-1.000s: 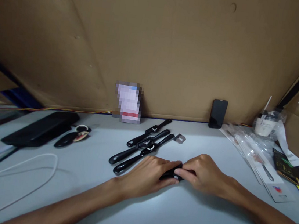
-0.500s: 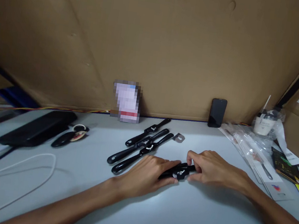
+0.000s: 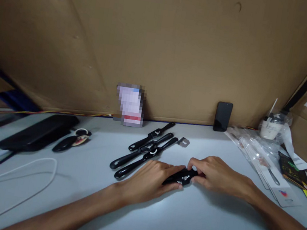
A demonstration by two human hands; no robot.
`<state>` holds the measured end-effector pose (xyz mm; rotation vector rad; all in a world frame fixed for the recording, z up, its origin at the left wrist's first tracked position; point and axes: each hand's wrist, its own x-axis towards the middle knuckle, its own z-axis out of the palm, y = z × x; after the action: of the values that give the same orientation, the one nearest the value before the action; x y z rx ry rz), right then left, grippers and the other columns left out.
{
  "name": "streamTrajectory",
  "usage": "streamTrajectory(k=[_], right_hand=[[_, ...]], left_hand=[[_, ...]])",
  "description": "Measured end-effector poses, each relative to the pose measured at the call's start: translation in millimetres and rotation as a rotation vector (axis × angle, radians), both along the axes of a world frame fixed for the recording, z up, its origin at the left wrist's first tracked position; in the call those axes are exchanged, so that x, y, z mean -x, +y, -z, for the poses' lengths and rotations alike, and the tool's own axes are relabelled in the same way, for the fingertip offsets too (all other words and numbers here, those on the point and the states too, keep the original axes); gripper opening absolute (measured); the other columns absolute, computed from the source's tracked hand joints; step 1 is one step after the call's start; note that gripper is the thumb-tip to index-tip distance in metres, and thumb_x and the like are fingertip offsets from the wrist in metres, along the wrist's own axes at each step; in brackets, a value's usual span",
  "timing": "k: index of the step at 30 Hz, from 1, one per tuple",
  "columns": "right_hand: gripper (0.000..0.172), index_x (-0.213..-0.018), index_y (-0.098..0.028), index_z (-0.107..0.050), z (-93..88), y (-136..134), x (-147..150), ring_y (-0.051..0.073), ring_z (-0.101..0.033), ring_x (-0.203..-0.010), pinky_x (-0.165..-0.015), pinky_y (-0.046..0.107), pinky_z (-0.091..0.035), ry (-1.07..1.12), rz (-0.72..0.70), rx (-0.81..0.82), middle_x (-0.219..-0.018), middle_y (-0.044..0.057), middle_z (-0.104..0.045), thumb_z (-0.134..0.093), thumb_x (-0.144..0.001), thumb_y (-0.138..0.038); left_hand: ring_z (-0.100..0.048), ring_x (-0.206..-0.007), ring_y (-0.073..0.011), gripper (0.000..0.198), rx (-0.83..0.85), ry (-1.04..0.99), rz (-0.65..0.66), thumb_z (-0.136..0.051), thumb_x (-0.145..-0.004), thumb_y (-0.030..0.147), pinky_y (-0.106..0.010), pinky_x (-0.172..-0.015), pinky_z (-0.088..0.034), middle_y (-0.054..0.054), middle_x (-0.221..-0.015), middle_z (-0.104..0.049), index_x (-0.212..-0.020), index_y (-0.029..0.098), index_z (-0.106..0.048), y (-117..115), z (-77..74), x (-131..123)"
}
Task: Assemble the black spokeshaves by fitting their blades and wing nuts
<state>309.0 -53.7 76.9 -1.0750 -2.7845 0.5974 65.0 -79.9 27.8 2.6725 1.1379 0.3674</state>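
Observation:
A black spokeshave [image 3: 183,177] lies low over the table between my two hands. My left hand [image 3: 154,178] is closed round its left handle, thumb and forefinger reaching along the body. With bent fingers my right hand [image 3: 211,172] pinches its right end; the handle there is mostly hidden. Behind my left hand, three more black spokeshaves lie side by side: the back one [image 3: 155,132], the middle one [image 3: 149,147] and the front one [image 3: 152,153]. Near their right ends rests a flat grey metal blade [image 3: 184,145] with a slot cut in it.
A black phone [image 3: 223,117] and a blurred-out screen [image 3: 130,106] lean on the cardboard wall. To the right are plastic-sleeved packages [image 3: 266,169], a bagged cup [image 3: 271,128] and a dark packet [image 3: 294,173]. A black case [image 3: 39,131], keys [image 3: 80,137] and a white cable [image 3: 54,169] lie left.
My right hand has shifted slightly left along the spokeshave, closer to its body. My left hand keeps its hold in nearly the same place.

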Motion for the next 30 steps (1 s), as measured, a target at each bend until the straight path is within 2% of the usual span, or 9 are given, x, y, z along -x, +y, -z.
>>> streamTrajectory(k=[3, 6, 9, 13, 17, 19, 23, 27, 30], right_hand=[[0.014, -0.092, -0.019, -0.076, -1.8, -6, 4, 0.015, -0.053, -0.065, -0.065, 0.029, -0.036, 0.04, -0.05, 0.077, -0.074, 0.001, -0.07, -0.066, -0.087, -0.011], [0.016, -0.1, -0.02, -0.079, -2.5, -10, 8, 0.014, -0.054, -0.063, -0.065, 0.027, -0.038, 0.114, -0.108, 0.155, -0.074, 0.0, -0.071, -0.068, -0.09, -0.014], [0.022, -0.105, -0.021, -0.078, -1.4, -10, 9, 0.014, -0.056, -0.066, -0.068, 0.028, -0.039, 0.135, -0.106, 0.079, -0.081, 0.002, -0.074, -0.06, -0.095, -0.013], [0.017, -0.095, -0.019, -0.077, -1.1, -8, 7, 0.015, -0.054, -0.062, -0.065, 0.029, -0.037, 0.073, -0.034, 0.022, -0.075, 0.002, -0.072, -0.063, -0.089, -0.012], [0.034, -0.108, -0.023, -0.077, -3.4, -8, 5, 0.015, -0.058, -0.067, -0.067, 0.028, -0.038, 0.119, -0.111, 0.045, -0.083, 0.0, -0.076, -0.059, -0.085, -0.006], [0.038, -0.108, -0.025, -0.078, -2.9, -7, 4, 0.015, -0.06, -0.071, -0.07, 0.028, -0.039, 0.134, -0.145, 0.054, -0.087, 0.001, -0.077, -0.057, -0.085, -0.004], [0.017, -0.095, -0.02, -0.081, 3.3, -3, 3, 0.013, -0.054, -0.059, -0.063, 0.027, -0.038, 0.179, -0.073, 0.116, -0.069, -0.001, -0.07, -0.066, -0.088, -0.016], [0.016, -0.1, -0.019, -0.081, 8.0, -2, 5, 0.011, -0.045, -0.054, -0.059, 0.026, -0.034, 0.235, 0.001, 0.114, -0.06, -0.004, -0.061, -0.07, -0.089, -0.019], [0.011, -0.084, -0.017, -0.08, 6.5, -3, 6, 0.009, -0.041, -0.052, -0.056, 0.026, -0.031, 0.244, 0.021, 0.167, -0.055, -0.005, -0.055, -0.071, -0.089, -0.02]], left_hand=[[-0.076, -0.075, -0.026, 0.045, 0.01, -0.02, -0.001, -0.054, -0.106, 0.054, -0.033, -0.061, -0.045, -0.009, -0.091, -0.079, -0.128, 0.018, -0.068, 0, -0.6, 0], [-0.075, -0.075, -0.0243, 0.041, 0.022, -0.055, 0.005, -0.054, -0.107, 0.053, -0.032, -0.061, -0.045, -0.008, -0.091, -0.079, -0.122, 0.018, -0.07, 0, -0.2, -1], [-0.074, -0.071, -0.0229, 0.039, 0.011, -0.066, 0.005, -0.054, -0.106, 0.053, -0.031, -0.059, -0.044, -0.007, -0.087, -0.078, -0.111, 0.018, -0.072, -1, 0.1, -1], [-0.073, -0.07, -0.0237, 0.039, 0.003, -0.033, 0.004, -0.055, -0.106, 0.053, -0.032, -0.058, -0.041, -0.007, -0.085, -0.078, -0.117, 0.018, -0.07, -1, -0.7, -1], [-0.074, -0.072, -0.0248, 0.041, 0.003, -0.02, -0.012, -0.054, -0.107, 0.054, -0.033, -0.059, -0.041, -0.008, -0.088, -0.079, -0.111, 0.017, -0.071, -1, -2.5, -1], [-0.074, -0.073, -0.0241, 0.041, 0.01, -0.026, -0.01, -0.053, -0.107, 0.054, -0.032, -0.06, -0.042, -0.008, -0.089, -0.079, -0.113, 0.017, -0.071, -1, -3.4, -1], [-0.073, -0.071, -0.0233, 0.042, 0.016, -0.022, 0.006, -0.054, -0.106, 0.055, -0.031, -0.059, -0.042, -0.006, -0.086, -0.078, -0.121, 0.019, -0.069, -1, -3.9, -1], [-0.073, -0.07, -0.0251, 0.044, -0.002, 0.018, 0.004, -0.054, -0.106, 0.056, -0.033, -0.058, -0.04, -0.007, -0.086, -0.078, -0.123, 0.018, -0.071, -1, -2.4, -1], [-0.074, -0.072, -0.0263, 0.045, 0.006, 0.034, -0.007, -0.056, -0.106, 0.055, -0.033, -0.059, -0.04, -0.007, -0.087, -0.078, -0.127, 0.019, -0.069, -2, -2.3, -1]])
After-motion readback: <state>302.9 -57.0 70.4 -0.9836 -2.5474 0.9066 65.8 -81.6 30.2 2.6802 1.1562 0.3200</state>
